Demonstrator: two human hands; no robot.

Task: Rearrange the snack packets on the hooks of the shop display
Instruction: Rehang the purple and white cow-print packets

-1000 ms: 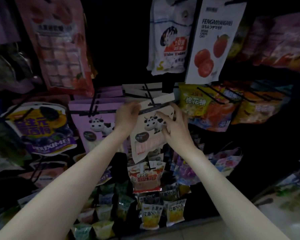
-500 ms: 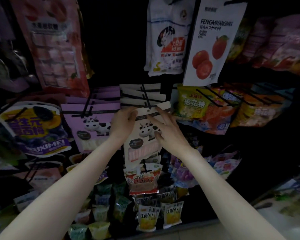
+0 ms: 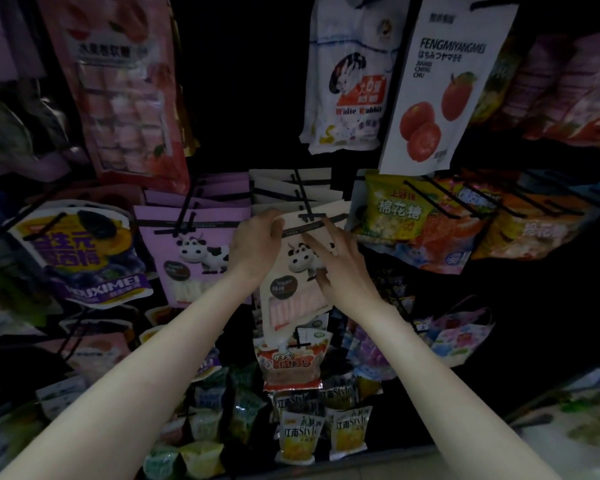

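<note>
Pinching its top-left corner, the left hand held the cream cow-print packet at its hook; the right hand lay spread against it. Seating seemed unfinished.

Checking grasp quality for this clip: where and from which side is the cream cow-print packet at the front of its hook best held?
Probably by the flat top header of the cream cow-print packet, pinched at its upper left corner from the left, as the left hand does. The black hook pierces the header's middle, so the edges stay free; the right hand steadies the face with straight fingers.
</note>
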